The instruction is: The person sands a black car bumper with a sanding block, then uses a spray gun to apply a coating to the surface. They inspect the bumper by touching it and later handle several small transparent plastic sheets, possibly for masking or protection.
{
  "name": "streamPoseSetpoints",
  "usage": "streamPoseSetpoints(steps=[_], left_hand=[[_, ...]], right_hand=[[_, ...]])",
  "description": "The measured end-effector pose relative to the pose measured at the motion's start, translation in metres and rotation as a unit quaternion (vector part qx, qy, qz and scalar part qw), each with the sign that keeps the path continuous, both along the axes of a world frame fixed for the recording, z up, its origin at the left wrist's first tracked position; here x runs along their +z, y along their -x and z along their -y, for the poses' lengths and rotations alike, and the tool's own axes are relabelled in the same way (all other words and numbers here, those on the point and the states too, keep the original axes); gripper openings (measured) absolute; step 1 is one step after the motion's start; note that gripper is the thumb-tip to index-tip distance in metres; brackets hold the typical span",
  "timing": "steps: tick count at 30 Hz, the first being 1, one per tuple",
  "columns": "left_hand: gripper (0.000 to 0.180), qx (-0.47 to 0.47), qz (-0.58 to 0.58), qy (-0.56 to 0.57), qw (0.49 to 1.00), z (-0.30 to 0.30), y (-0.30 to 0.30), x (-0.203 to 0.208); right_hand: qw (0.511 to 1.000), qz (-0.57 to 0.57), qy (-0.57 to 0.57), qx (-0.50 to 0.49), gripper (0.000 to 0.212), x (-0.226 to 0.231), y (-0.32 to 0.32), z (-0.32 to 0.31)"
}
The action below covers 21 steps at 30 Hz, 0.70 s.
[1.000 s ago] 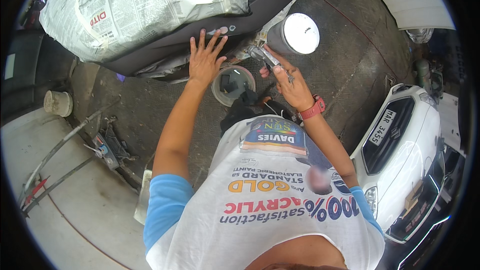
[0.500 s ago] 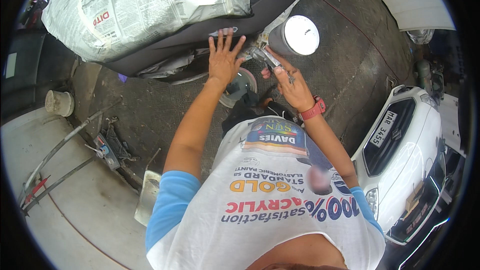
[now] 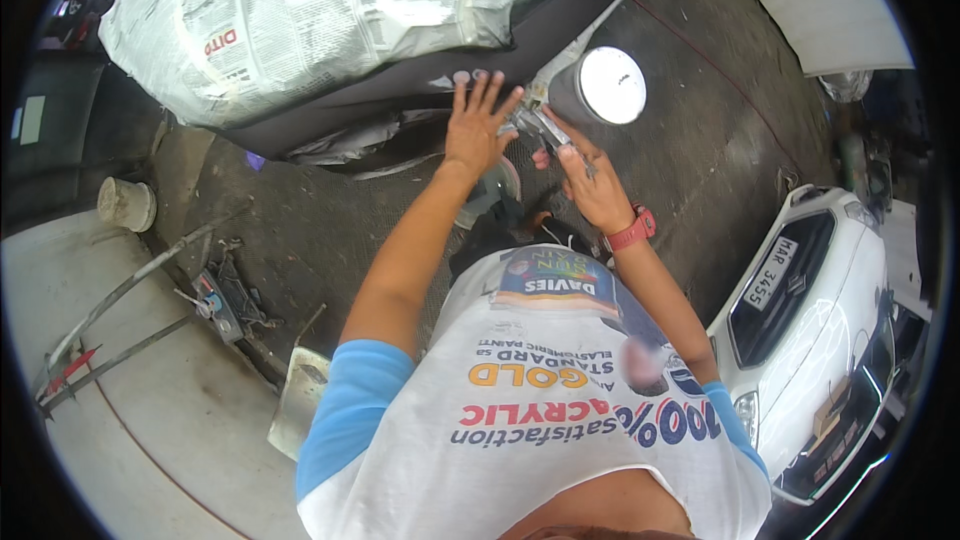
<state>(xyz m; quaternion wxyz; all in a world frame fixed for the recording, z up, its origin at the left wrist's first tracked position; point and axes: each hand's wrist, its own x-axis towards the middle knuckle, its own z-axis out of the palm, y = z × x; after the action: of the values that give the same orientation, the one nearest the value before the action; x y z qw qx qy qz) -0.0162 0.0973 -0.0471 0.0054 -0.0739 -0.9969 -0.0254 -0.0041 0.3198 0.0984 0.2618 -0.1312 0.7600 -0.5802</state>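
Note:
My left hand [image 3: 476, 128] is spread flat with fingers apart against the lower edge of a dark car body panel [image 3: 400, 90] whose upper part is masked with newspaper [image 3: 330, 10]. My right hand [image 3: 590, 180], with a red band at the wrist, is closed on a small metal tool [image 3: 535, 123] whose tip points at the panel beside the left hand. A clear round container [image 3: 495, 195] sits on the ground below my left forearm, mostly hidden by it.
A grey can with a white lid [image 3: 608, 85] stands just right of the hands. A white car [image 3: 810, 320] is parked at the right. Metal rods and a small device [image 3: 215, 300] lie at the left by a concrete edge, with a small pale bucket [image 3: 127, 204] farther left.
My left hand has slid to the right along the panel's lower edge, closer to my right hand and the tool. It now covers most of the round container.

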Motion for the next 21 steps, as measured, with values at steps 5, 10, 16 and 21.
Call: streamPoseSetpoints(steps=[5,10,16,21], left_hand=[[0.084,0.106,-0.076,-0.047,0.99,0.025,0.003,0.014],[0.084,0.089,-0.022,-0.024,0.995,0.0,0.003,0.014],[0.084,0.086,-0.028,-0.066,0.994,0.028,-0.004,0.011],[0.087,0.198,-0.07,-0.087,0.974,0.036,-0.011,0.011]], right_hand=[[0.998,-0.048,0.029,-0.026,0.062,-0.004,-0.007,-0.006],[0.998,-0.002,0.051,-0.029,0.064,-0.016,-0.007,-0.001],[0.999,-0.028,0.043,-0.009,0.077,-0.017,-0.004,0.001],[0.998,-0.01,0.058,-0.024,0.06,-0.015,-0.01,-0.005]])
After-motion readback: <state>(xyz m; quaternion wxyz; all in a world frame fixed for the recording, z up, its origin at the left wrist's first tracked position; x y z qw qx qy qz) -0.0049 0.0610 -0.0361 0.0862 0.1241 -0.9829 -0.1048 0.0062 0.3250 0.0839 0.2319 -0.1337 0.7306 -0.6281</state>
